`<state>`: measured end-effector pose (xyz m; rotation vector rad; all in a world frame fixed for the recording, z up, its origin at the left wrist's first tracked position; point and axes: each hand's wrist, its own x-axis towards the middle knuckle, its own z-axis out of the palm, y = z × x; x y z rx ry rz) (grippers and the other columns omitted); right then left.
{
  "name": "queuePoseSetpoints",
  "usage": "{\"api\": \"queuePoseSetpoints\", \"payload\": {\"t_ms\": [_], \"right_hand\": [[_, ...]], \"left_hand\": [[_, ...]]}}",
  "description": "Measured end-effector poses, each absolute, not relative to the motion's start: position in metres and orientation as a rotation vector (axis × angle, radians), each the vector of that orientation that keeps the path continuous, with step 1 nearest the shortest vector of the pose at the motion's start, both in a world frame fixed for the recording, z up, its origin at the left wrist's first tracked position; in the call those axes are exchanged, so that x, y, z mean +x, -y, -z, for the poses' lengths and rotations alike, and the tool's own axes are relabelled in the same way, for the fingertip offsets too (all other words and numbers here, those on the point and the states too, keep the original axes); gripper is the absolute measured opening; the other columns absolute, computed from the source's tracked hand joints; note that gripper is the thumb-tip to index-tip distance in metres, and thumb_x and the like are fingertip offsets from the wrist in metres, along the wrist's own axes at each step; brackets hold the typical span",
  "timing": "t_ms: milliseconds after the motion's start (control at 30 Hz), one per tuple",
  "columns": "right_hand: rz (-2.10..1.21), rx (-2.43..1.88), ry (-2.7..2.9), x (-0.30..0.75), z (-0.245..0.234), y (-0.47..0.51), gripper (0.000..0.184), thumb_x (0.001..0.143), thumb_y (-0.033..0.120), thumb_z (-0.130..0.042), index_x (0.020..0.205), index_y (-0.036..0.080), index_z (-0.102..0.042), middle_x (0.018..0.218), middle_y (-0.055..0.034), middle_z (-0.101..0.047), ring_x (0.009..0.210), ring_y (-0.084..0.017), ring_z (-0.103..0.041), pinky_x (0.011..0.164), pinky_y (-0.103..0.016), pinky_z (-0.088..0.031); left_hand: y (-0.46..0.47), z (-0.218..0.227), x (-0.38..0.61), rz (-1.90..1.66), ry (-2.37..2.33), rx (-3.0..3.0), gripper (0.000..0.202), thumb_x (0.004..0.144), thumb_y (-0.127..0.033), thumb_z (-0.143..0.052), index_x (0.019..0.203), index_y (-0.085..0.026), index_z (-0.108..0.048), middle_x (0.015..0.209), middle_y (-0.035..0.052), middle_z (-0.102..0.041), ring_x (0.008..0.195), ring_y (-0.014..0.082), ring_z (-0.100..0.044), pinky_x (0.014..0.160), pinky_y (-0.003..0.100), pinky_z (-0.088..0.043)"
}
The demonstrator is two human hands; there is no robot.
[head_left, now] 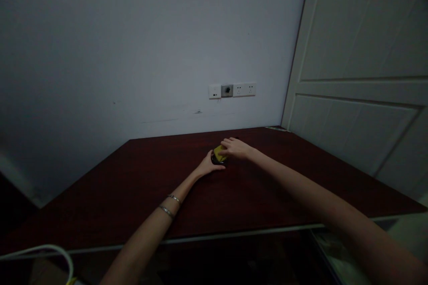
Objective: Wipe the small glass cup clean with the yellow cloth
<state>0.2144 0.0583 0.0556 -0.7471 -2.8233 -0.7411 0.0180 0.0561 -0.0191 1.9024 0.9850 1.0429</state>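
Both my arms stretch out over a dark red-brown table (133, 187). A small yellow object (219, 153) sits on something dark near the middle of the table's far half. My left hand (209, 167) grips the dark base from the near side, fingers curled round it. My right hand (236, 148) rests on top of the yellow object, its fingers bent over it. Two thin bracelets (170, 205) circle my left wrist. The room is dim and the object's exact shape is hard to make out.
A plain wall stands behind the table with a row of sockets (232, 90). A white panelled door (361, 75) is at the right. A white cable (50, 251) loops at the lower left, below the table's front edge.
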Motion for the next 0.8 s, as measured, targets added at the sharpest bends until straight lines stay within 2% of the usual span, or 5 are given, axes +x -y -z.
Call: {"api": "queuePoseSetpoints", "payload": {"t_ms": [200, 267, 400, 600, 800], "right_hand": [[0.648, -0.783, 2.789, 0.226, -0.042, -0.062, 0.039, 0.079, 0.018, -0.055, 0.112, 0.038, -0.057, 0.128, -0.0057, -0.048, 0.115, -0.027, -0.041, 0.088, -0.040, -0.033], [0.637, -0.825, 2.789, 0.225, -0.038, -0.064, 0.044, 0.078, 0.016, -0.055, 0.113, 0.043, -0.055, 0.133, -0.0031, -0.044, 0.114, -0.027, -0.044, 0.087, -0.041, -0.033], [0.656, -0.813, 2.834, 0.217, -0.035, -0.071, 0.038, 0.080, 0.022, -0.056, 0.109, 0.046, -0.056, 0.131, -0.0027, -0.047, 0.101, -0.025, -0.052, 0.081, -0.038, -0.037], [0.903, -0.825, 2.969, 0.209, -0.043, -0.077, 0.036, 0.085, 0.026, -0.049, 0.115, 0.045, -0.052, 0.129, -0.0047, -0.046, 0.099, -0.023, -0.051, 0.076, -0.034, -0.037], [0.816, -1.054, 2.973, 0.202, -0.046, -0.069, 0.032, 0.085, 0.029, -0.048, 0.113, 0.043, -0.054, 0.113, -0.0080, -0.053, 0.097, -0.024, -0.052, 0.075, -0.033, -0.037]], "left_hand": [[-0.061, 0.023, 0.015, -0.987, -1.137, 1.955, 0.078, 0.047, -0.043, -0.078, 0.113, -0.010, -0.053, 0.110, 0.0146, -0.060, 0.101, 0.0281, -0.055, 0.087, 0.037, -0.043], [-0.060, 0.022, 0.016, -0.982, -1.121, 1.969, 0.074, 0.047, -0.043, -0.078, 0.110, -0.011, -0.056, 0.106, 0.0134, -0.062, 0.098, 0.0275, -0.057, 0.084, 0.036, -0.044], [-0.060, 0.022, 0.015, -0.979, -1.085, 2.000, 0.073, 0.050, -0.043, -0.077, 0.112, -0.013, -0.055, 0.105, 0.0114, -0.063, 0.096, 0.0258, -0.058, 0.083, 0.034, -0.045], [-0.063, 0.027, 0.013, -0.938, -1.140, 2.045, 0.073, 0.050, -0.045, -0.076, 0.113, -0.014, -0.054, 0.103, 0.0087, -0.064, 0.094, 0.0240, -0.059, 0.082, 0.033, -0.046], [-0.062, 0.026, 0.012, -0.950, -1.127, 2.106, 0.070, 0.052, -0.047, -0.074, 0.112, -0.015, -0.055, 0.101, 0.0074, -0.064, 0.093, 0.0232, -0.059, 0.082, 0.032, -0.046]]}}
